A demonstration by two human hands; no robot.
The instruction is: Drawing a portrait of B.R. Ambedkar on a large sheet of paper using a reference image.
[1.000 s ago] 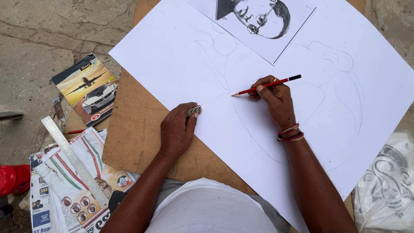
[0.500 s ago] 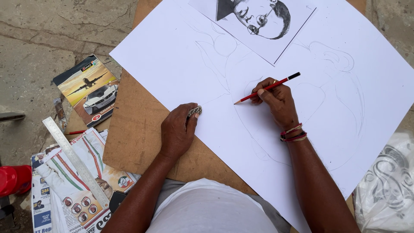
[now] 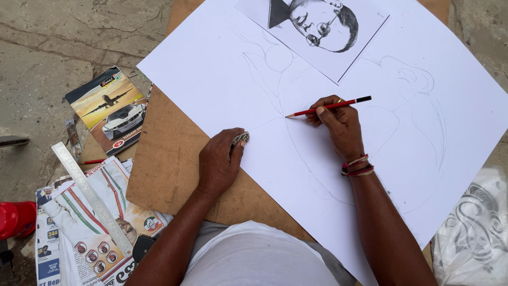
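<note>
My right hand [image 3: 338,124] grips a red pencil [image 3: 328,106] with a black end, its tip touching a large white sheet [image 3: 211,85] that carries faint outline sketching. Threads circle that wrist. My left hand [image 3: 219,161] rests on the sheet's lower left edge, fingers closed around a small grey eraser-like object [image 3: 241,139]. The sheet lies on a brown board [image 3: 169,153]. At the top lies a printed black-and-white portrait [image 3: 323,26] of a face with glasses.
On the concrete ground at left lie a booklet with a plane and car on its cover [image 3: 108,108], newspapers [image 3: 79,228], a clear ruler [image 3: 90,196], a red pencil [image 3: 92,161] and a red object [image 3: 16,218]. A patterned plastic bag [image 3: 476,233] sits at lower right.
My right hand has shifted slightly with the pencil, its tip moving a little along the sketched line. My left hand has stayed in place.
</note>
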